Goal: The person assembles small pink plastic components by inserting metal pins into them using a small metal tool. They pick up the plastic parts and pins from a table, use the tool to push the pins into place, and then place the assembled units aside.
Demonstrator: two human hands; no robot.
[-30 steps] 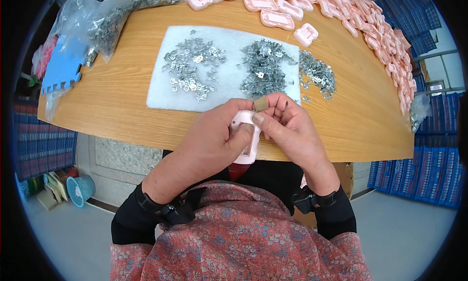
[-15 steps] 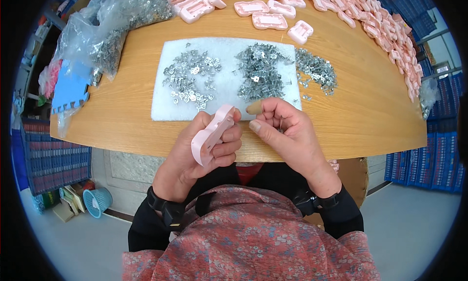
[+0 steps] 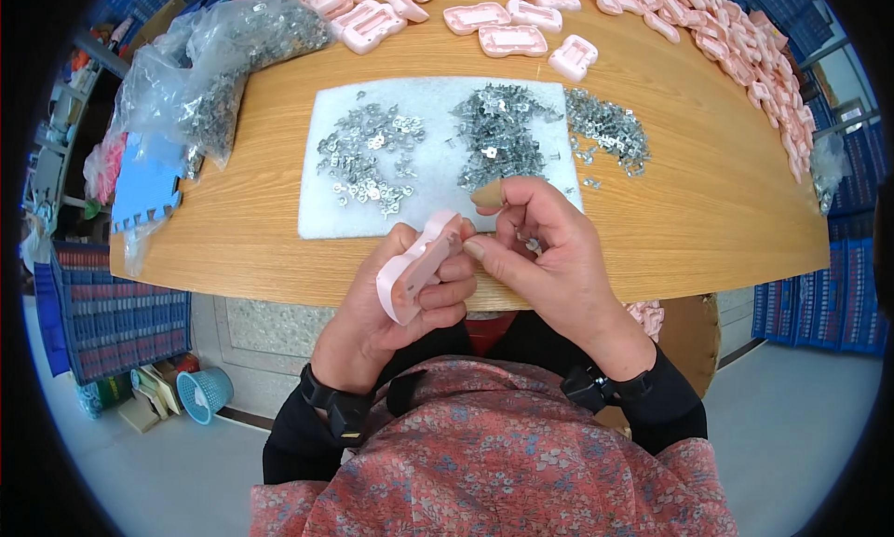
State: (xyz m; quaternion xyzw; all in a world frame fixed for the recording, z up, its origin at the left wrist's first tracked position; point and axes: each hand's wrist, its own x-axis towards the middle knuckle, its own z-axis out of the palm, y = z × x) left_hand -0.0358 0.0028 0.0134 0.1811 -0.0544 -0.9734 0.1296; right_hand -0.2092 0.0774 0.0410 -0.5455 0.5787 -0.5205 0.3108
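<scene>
Pink casing held at the table edge, metal clips spread on a white mat

Fingers of the left hand (image 3: 396, 295) are wrapped around a pink plastic casing (image 3: 416, 267), which is tilted on its edge just over the near rim of the wooden table (image 3: 708, 211). The right hand (image 3: 545, 253) is curled beside it, thumb tip touching the upper end of the casing; its forefinger wears a tan finger cover (image 3: 488, 194). Something small and metallic shows between the curled right fingers, too small to tell clearly.

Just beyond both hands lies a white foam mat (image 3: 321, 178) carrying two heaps of small metal clips: a looser one to the left (image 3: 368, 155) and a denser one to the right (image 3: 498, 136). A third heap (image 3: 607, 132) sits on the bare wood just off the mat's right edge.

At the far edge of the table lie more pink casings (image 3: 507, 39), and a long row of them (image 3: 754, 48) runs along the right rim. On the left a clear plastic bag of metal parts (image 3: 233, 67) rests on the wood, with a blue foam piece (image 3: 144, 192) near it at the table's left edge.

Blue stacked crates (image 3: 107, 323) stand on the floor to the left, with a small teal basket (image 3: 205, 393) beside them.
</scene>
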